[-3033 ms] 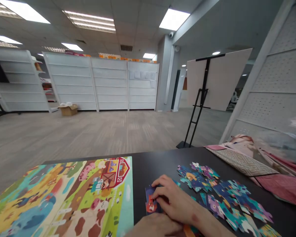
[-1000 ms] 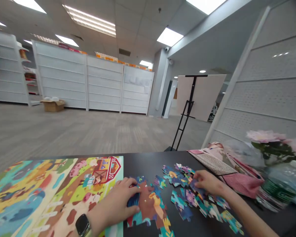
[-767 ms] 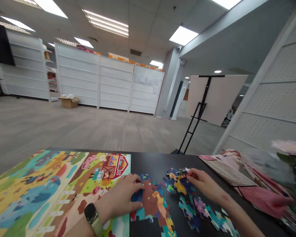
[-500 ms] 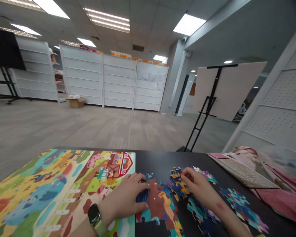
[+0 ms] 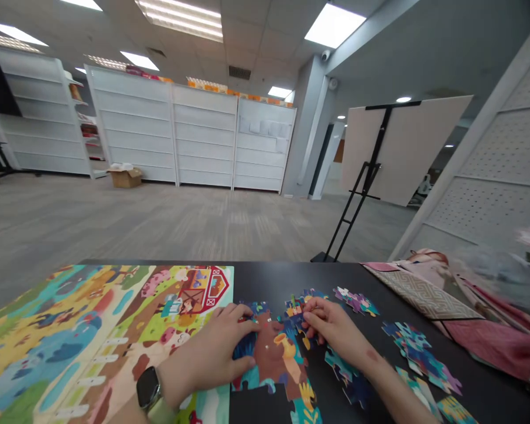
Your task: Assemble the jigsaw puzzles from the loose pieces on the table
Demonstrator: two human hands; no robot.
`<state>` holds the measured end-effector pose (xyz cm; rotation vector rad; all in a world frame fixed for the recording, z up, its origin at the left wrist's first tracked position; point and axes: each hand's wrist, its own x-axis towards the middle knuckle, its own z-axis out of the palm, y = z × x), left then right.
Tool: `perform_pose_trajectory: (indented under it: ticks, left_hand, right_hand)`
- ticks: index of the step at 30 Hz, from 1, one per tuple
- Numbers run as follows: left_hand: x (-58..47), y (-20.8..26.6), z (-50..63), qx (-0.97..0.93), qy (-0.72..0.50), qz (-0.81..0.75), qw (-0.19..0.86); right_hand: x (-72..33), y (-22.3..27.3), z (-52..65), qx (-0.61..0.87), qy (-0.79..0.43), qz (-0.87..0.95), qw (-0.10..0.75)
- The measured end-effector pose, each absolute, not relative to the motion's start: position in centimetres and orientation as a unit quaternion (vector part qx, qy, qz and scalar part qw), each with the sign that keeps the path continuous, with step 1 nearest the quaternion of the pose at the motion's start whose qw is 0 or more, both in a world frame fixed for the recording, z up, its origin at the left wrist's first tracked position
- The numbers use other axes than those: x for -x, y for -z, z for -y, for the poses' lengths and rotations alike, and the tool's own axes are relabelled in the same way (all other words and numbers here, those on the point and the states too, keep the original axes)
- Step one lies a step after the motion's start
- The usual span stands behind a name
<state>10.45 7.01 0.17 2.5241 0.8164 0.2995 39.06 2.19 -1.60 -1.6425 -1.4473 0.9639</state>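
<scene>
My left hand (image 5: 223, 344) lies with fingers and thumb apart on the left edge of a partly joined puzzle (image 5: 269, 347) that shows a brown bear. Right of the bear, my right hand (image 5: 329, 324) is closed in a pinch on a dark blue puzzle piece (image 5: 297, 324). The fingers hide part of this piece, and whether it touches the bear section is unclear. Just behind the right hand are colourful puzzle pieces (image 5: 311, 292). Under the right forearm lie teal and dark blue pieces (image 5: 342, 371), partly covered.
A farm-animal picture board (image 5: 128, 330) covers the left of the black table (image 5: 274, 277). More pieces (image 5: 419, 353) lie in a pile at right, with a purple-and-white group (image 5: 357, 300) behind. A pink cloth bag (image 5: 490, 347) stands at the right edge. Beyond is an easel (image 5: 357, 182).
My right hand has shifted slightly toward the bear section, its fingers now lower over the dark blue piece. My left hand stays on the puzzle. The camera view has turned slightly.
</scene>
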Motion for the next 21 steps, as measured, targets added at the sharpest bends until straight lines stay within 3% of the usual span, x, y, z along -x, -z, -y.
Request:
perform_pose_trajectory:
  ticks: [10,17,21]
  left_hand:
    - [-10.5,-0.2,-6.9,-0.920,-0.102,-0.299,0.233]
    - [-10.6,-0.7,-6.6,-0.922,-0.089,-0.297,0.232]
    - [-10.8,-1.1,-6.3,-0.924,-0.083,-0.292,0.234]
  right_hand:
    - [-42.8,1.4,-2.1,0.724,-0.139,0.592,0.325]
    - [-43.7,1.1,-1.6,0.735,-0.111,0.627,0.235]
    - [-43.7,0.1,-1.6,0.740,-0.136,0.618,0.229]
